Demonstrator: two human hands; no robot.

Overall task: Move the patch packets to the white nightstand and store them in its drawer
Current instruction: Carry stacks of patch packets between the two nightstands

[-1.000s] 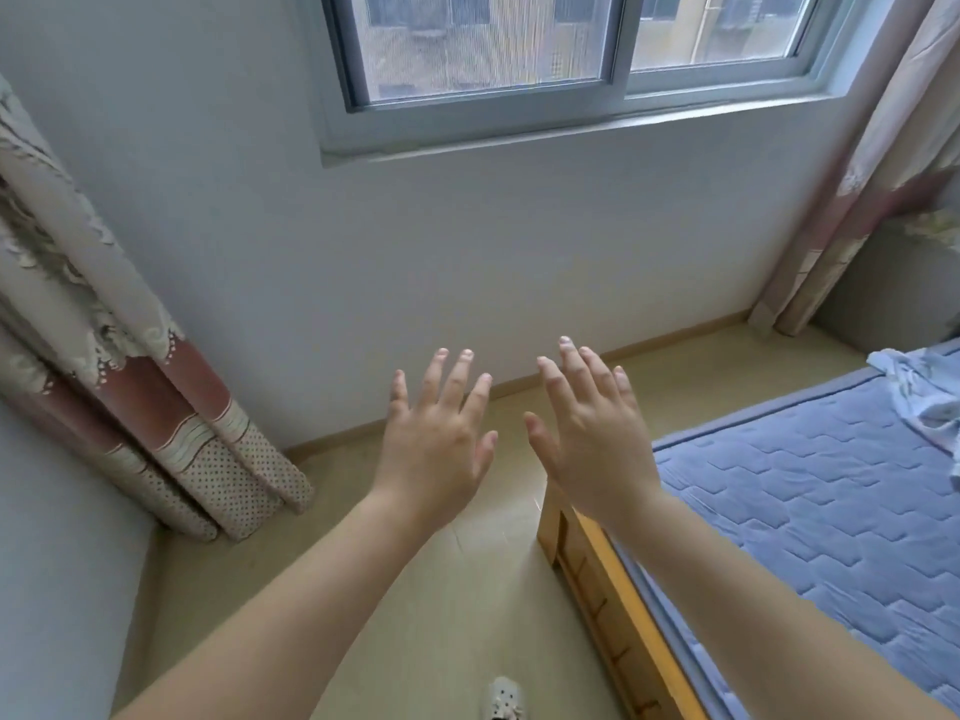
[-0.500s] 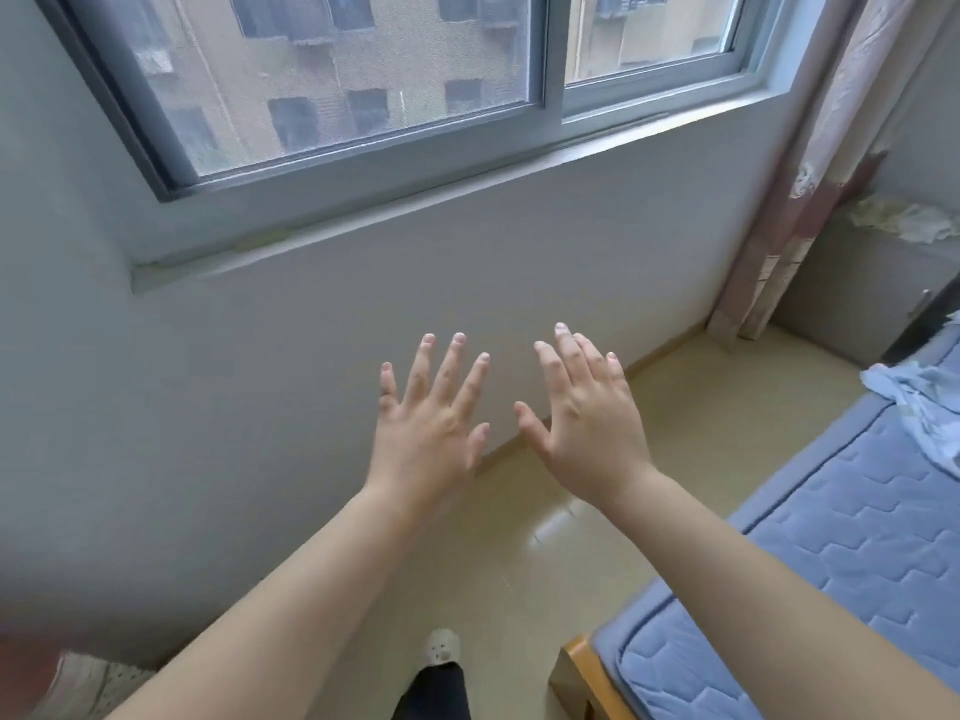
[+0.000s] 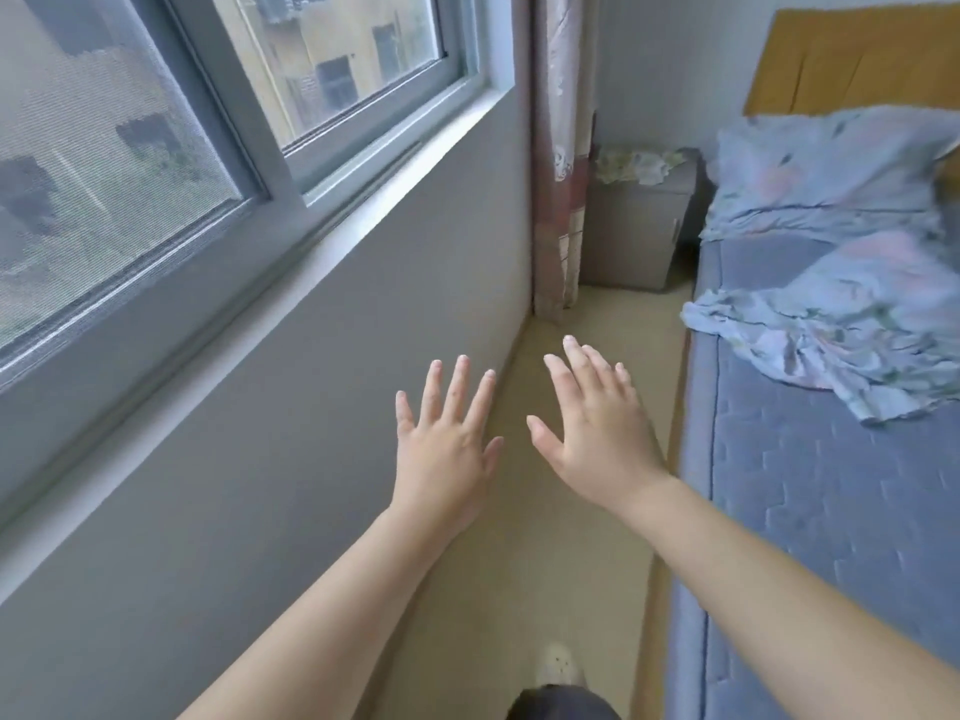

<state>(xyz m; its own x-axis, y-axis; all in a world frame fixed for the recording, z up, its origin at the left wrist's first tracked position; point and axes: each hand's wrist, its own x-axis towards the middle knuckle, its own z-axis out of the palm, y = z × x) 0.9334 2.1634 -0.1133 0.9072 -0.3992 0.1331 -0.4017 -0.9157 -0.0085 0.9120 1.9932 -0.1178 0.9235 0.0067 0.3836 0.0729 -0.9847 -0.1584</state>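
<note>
White boxy nightstand (image 3: 635, 236) at upper centre-right, well beyond both hands, nearer spread, empty right hand (image 3: 597, 444) than spread, empty left hand (image 3: 447, 454).

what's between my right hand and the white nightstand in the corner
Head view: only bare beige floor between the open right hand and the white box-shaped nightstand.

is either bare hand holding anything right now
No: the bare left hand and the bare right hand are both spread with straight fingers over the floor, nothing in them.
</note>
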